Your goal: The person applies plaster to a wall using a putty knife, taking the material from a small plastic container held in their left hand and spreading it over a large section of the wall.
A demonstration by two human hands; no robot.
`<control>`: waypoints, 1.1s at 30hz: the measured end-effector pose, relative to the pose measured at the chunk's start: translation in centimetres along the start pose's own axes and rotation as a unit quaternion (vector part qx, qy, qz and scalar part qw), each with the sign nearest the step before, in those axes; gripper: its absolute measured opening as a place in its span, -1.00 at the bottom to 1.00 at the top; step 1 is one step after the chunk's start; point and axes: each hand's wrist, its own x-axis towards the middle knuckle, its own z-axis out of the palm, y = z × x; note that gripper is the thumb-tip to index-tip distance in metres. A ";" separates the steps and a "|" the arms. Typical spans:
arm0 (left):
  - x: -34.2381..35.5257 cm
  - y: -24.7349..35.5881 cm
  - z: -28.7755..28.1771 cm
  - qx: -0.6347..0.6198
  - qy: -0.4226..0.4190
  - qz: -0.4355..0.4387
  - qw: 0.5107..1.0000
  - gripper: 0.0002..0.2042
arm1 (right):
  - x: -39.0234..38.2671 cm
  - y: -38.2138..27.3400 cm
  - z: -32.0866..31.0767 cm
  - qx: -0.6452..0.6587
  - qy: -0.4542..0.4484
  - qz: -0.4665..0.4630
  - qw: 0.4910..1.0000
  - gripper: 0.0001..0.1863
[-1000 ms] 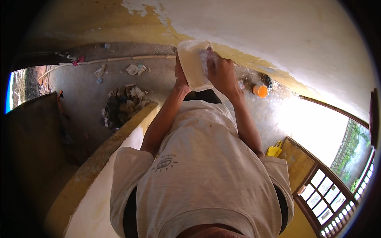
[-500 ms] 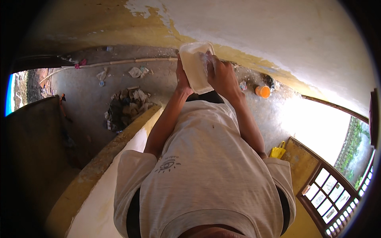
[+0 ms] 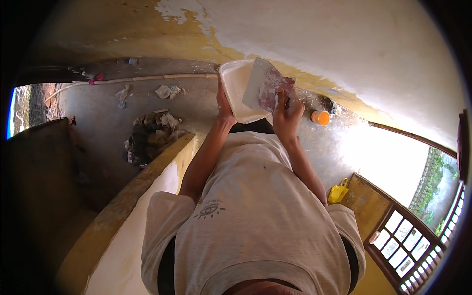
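A pale plastic tub, whitish inside, is gripped along its left side by my left hand. My right hand pinches a wide, flat putty knife by its reddish, smeared end. The knife's grey blade slants over the right part of the tub and hides some of its inside. Whether the blade touches the tub I cannot tell. Just beyond both hands rises the wall, part white coat and part bare yellow-brown.
An orange bucket stands on the floor right of my right hand. A heap of rubbish lies at left, beside a low yellow wall. One long pole runs along the wall's foot. A yellow bag sits at right.
My right hand has moved right and turned, so the putty knife's broad face now shows over the tub. The tub has shifted slightly downward, still in my left hand.
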 end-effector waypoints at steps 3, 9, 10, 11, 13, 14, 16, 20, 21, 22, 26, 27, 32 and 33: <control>0.2 0.0 -1.4 0.000 0.000 0.018 1.000 -0.29 | -0.4 1.7 -0.7 0.124 -0.042 0.160 0.978 -0.81; 1.0 -0.5 -4.2 0.061 0.109 0.092 0.988 -0.32 | -0.3 3.6 -1.0 0.500 -0.048 0.467 0.728 -0.75; 1.1 -0.5 -5.7 0.073 0.128 0.099 0.984 -0.33 | -0.9 6.3 -0.7 0.536 -0.095 0.452 0.706 -0.72; 0.7 -0.4 -7.2 0.081 0.150 0.111 0.979 -0.34 | -0.4 6.8 -0.2 0.533 -0.107 0.455 0.706 -0.72; -1.0 -0.3 -10.2 0.064 0.191 0.136 0.970 -0.34 | 0.8 8.2 0.8 0.569 -0.162 0.501 0.632 -0.73; -2.2 -0.2 -11.4 0.048 0.209 0.151 0.965 -0.34 | 1.5 10.1 1.7 0.629 -0.172 0.498 0.572 -0.76; -4.9 -0.4 -13.7 0.014 0.241 0.183 0.953 -0.34 | 3.3 12.8 3.9 0.636 -0.167 0.489 0.573 -0.73; -10.6 -1.4 -15.8 -0.049 0.275 0.241 0.929 -0.35 | 8.2 24.0 12.9 0.688 -0.197 0.492 0.497 -0.69; -11.8 -2.0 -15.9 -0.063 0.281 0.252 0.924 -0.35 | 8.9 26.5 16.0 0.691 -0.175 0.503 0.488 -0.70; -12.0 -2.5 -16.1 -0.079 0.279 0.251 0.924 -0.35 | 10.5 29.1 18.8 0.672 -0.145 0.513 0.515 -0.76; -14.1 -4.6 -16.3 -0.115 0.280 0.272 0.913 -0.36 | 15.0 34.5 31.0 0.676 -0.105 0.523 0.508 -0.84; -13.5 -4.8 -16.6 -0.124 0.273 0.266 0.916 -0.36 | 16.5 37.1 33.1 0.700 -0.082 0.510 0.494 -0.83; -12.9 -6.3 -17.2 -0.136 0.253 0.282 0.915 -0.37 | 20.1 39.5 38.0 0.816 -0.025 0.452 0.359 -0.73; -13.1 -6.8 -17.1 -0.147 0.252 0.290 0.912 -0.37 | 19.8 38.7 38.0 0.813 -0.028 0.461 0.355 -0.73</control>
